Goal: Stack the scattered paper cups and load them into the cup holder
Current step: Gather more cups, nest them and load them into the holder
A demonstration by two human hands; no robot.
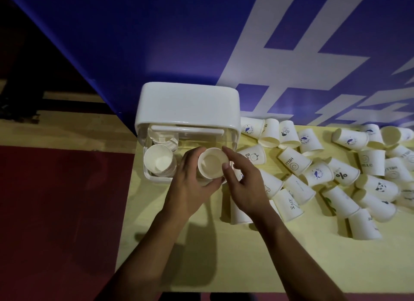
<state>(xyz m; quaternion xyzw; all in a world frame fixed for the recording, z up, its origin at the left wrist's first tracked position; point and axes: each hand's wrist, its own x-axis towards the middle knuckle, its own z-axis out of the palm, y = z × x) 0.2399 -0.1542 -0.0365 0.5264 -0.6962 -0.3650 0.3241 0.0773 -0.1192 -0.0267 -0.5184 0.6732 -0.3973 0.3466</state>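
Wraps the left hand [190,188] round nested paper cups [211,165], pinches their rim with the right hand [244,186]. Holds them upright over the right bay of the cup holder [188,105], beside a loaded stack [158,160]; leaves loose cups [342,174] on the worktop [246,256].

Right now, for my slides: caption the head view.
Left hand and right hand hold white paper cup at clear plastic cup holder.

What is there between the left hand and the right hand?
In the head view, an upright paper cup sits between the left hand and the right hand; both hold it.
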